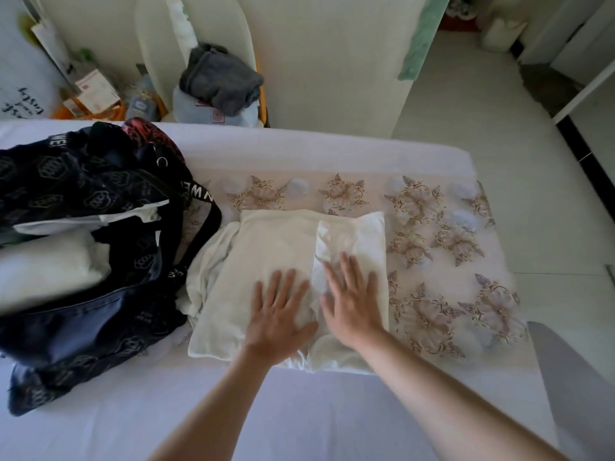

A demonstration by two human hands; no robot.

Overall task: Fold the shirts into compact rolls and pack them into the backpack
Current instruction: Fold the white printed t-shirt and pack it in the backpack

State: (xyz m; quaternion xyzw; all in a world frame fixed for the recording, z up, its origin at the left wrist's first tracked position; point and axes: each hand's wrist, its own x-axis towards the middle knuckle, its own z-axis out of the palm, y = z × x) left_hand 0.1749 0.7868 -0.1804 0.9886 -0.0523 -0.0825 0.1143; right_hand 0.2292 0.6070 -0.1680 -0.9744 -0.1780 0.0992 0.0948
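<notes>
While left hand [279,316] and right hand [349,306] press it, fingers [347,274] straight, gripping nothing, white shirt [266,247] lies folded lengthwise; creased

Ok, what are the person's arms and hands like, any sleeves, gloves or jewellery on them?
No sleeves show: left forearm and right forearm are bare to the frame edge. The left hand and right hand are ungloved, with no watch, bracelet or ring visible, though the right hand is slightly blurred.
</notes>
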